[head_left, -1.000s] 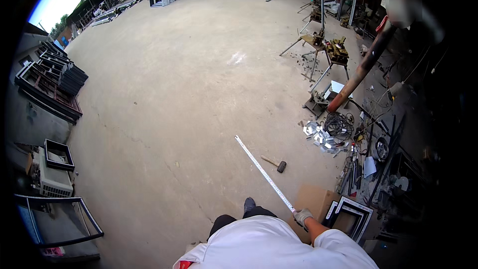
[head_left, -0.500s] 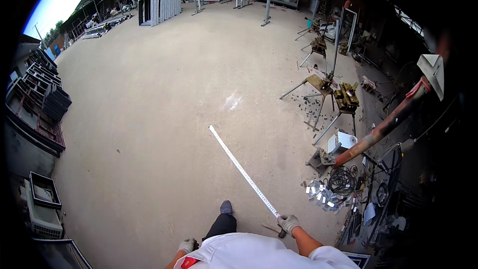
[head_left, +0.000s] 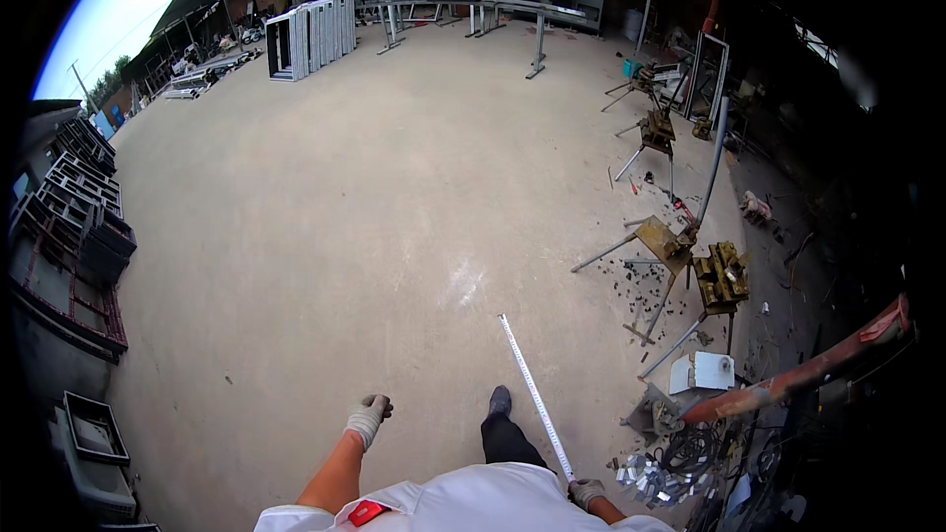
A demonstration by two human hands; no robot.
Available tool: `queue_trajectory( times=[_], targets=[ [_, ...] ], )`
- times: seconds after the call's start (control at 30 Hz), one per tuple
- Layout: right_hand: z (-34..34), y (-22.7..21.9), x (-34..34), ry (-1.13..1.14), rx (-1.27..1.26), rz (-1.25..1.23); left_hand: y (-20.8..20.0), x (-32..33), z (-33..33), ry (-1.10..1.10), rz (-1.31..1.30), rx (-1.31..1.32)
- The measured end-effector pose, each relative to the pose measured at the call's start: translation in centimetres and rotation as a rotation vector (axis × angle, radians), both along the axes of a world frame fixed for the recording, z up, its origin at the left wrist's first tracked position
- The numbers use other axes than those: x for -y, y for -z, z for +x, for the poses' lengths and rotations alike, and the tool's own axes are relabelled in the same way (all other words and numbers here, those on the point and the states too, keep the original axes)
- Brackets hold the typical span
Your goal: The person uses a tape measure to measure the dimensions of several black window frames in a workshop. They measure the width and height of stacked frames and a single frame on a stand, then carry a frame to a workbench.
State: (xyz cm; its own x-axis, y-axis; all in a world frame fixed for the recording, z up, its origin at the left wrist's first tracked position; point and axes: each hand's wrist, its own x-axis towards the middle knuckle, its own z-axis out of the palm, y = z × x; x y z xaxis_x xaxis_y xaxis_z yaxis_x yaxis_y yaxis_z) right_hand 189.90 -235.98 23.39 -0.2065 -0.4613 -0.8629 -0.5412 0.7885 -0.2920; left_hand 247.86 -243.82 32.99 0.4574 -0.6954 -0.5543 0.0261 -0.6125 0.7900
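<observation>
My right hand (head_left: 588, 494), in a pale work glove, is low in the view beside my white shirt. It grips the near end of an extended tape measure (head_left: 537, 399). The white blade slants up and to the left over the floor, past my dark shoe (head_left: 501, 400); its far end hangs loose or rests on the ground, I cannot tell which. The tape's case does not show and may be inside the hand. My left hand (head_left: 368, 419), gloved too, is held out in front to the left with its fingers curled in; nothing shows in it.
Brown metal stands (head_left: 662, 241) with splayed legs line the right side, near a rusty red pole (head_left: 788, 384). Silvery metal pieces (head_left: 650, 481) lie below. Window-like frames (head_left: 310, 37) and a long workbench (head_left: 540, 8) stand far ahead; dark frames (head_left: 89, 187) are stacked left.
My left hand has swung forward and up from beside my body. The tape and my right hand have shifted right and lower, and the floor and stands have slid down in view.
</observation>
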Motion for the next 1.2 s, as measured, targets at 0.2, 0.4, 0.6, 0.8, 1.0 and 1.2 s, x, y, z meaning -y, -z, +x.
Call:
queue_trajectory(
  times=[0.2, 0.4, 0.6, 0.8, 1.0, 1.2],
  targets=[
    [6.5, -5.3, 30.4, -0.064, 0.049, -0.180, 8.4, 1.9, 0.6, 0.196, 0.638, 0.119],
    [11.3, -7.1, 58.2, -0.222, 0.008, -0.442, 9.7, 13.1, 1.9, 0.005, 0.668, 0.020],
    [17.5, -4.6, 74.2, -0.229, -0.012, -0.437, 12.7, 34.3, 7.7, -0.018, 0.604, -0.043],
    [19.3, -1.2, 80.1, 0.050, -0.004, -0.155, 9.9, 63.3, 17.1, 0.056, 0.455, -0.061],
    [22.1, -3.5, 90.8, 0.239, 0.044, -0.073, 1.0, 92.9, 23.1, 0.075, 0.158, 0.020],
    [24.4, 2.0, 108.8, 0.326, 0.057, -0.056, 1.4, 111.0, 22.7, 0.100, 0.076, -0.016]
  ],
)
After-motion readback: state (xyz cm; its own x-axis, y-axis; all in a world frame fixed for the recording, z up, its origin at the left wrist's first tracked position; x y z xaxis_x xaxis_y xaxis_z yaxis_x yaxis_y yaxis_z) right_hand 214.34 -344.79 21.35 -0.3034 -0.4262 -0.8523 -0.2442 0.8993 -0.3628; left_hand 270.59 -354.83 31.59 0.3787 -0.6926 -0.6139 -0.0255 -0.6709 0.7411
